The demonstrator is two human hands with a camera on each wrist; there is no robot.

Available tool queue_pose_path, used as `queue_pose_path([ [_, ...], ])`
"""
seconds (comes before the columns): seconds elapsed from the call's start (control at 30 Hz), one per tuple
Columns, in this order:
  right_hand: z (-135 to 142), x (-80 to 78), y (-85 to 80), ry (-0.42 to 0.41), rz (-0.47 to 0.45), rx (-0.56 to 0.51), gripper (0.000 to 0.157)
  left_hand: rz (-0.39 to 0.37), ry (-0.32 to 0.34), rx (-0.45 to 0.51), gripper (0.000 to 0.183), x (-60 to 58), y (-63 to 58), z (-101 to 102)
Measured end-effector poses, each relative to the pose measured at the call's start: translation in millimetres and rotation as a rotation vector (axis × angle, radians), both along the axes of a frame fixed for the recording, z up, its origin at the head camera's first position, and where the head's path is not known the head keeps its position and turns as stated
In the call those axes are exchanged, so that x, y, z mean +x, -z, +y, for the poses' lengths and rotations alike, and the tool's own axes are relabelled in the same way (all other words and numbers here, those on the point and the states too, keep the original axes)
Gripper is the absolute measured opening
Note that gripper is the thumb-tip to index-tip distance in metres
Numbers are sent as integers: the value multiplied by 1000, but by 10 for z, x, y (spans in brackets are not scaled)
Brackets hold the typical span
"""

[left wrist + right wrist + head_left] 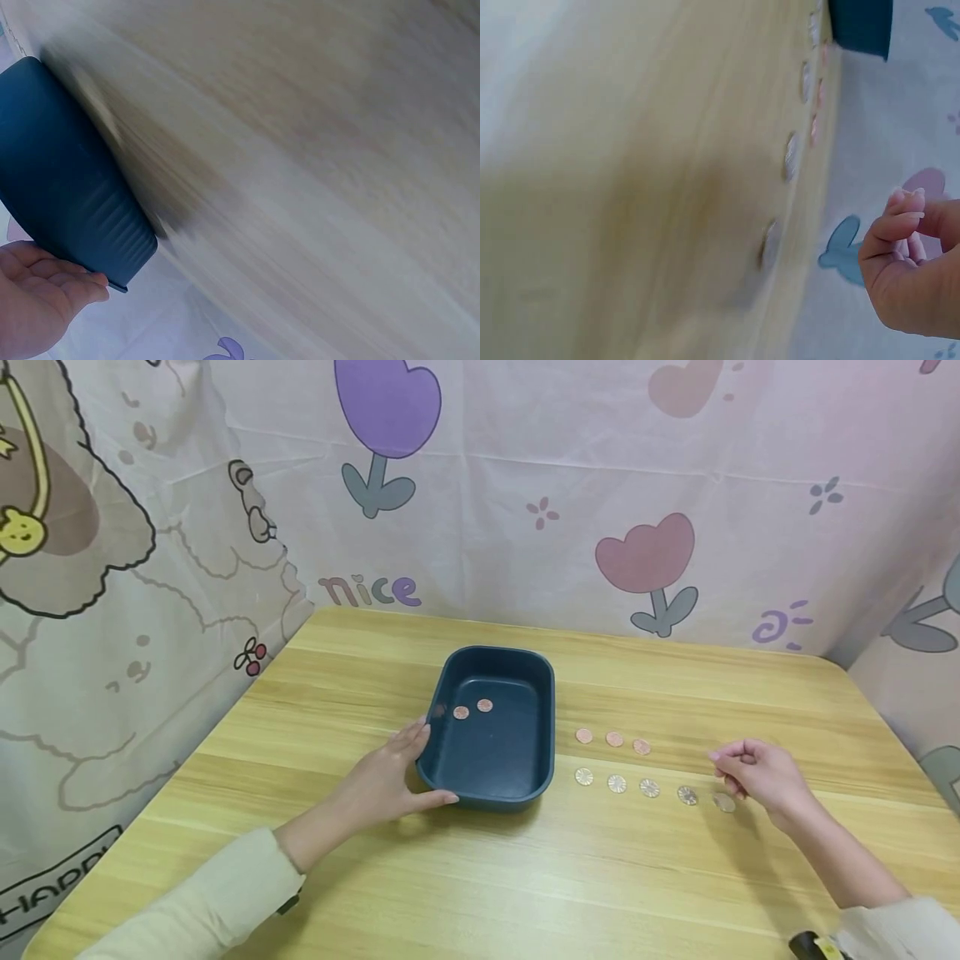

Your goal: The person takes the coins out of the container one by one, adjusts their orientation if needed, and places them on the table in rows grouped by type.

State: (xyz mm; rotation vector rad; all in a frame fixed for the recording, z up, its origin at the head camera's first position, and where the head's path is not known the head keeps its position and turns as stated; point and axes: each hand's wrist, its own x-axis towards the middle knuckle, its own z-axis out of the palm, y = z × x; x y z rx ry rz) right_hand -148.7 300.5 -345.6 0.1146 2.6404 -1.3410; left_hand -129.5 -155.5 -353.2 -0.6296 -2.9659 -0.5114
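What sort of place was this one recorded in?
Likely an indoor tabletop filming corner: a wood-grain table with cartoon-printed cloth hung on three sides, and coin-like discs laid out in rows.

The tray (pixel 491 752) sits on the bench (pixel 480 877), 2 coins (pixel 484 705) inside; right of it, 3 coins (pixel 614 739) line up behind 5 coins (pixel 649 787)!

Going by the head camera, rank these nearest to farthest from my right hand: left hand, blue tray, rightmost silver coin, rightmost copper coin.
1. Rightmost silver coin, near your right hand
2. Rightmost copper coin, left of that hand
3. Blue tray, farther left
4. Left hand, at the tray's left side
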Motion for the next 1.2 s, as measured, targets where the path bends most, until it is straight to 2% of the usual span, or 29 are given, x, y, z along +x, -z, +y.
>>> queue_pose_path([
  [0.4,-505,-204,-181,-31,53,-101,21,-16,-7,3,99,-1,2,1],
  [0.73,-977,-393,-371,-83,142,-173,18,-11,-6,-9,99,1,1,3],
  [0.97,-1272,-501,-401,-105,143,-223,16,5,-3,3,99,-3,9,0],
  [1.2,-1564,-645,-343,-140,166,-276,14,-5,-7,9,100,-1,7,-5],
])
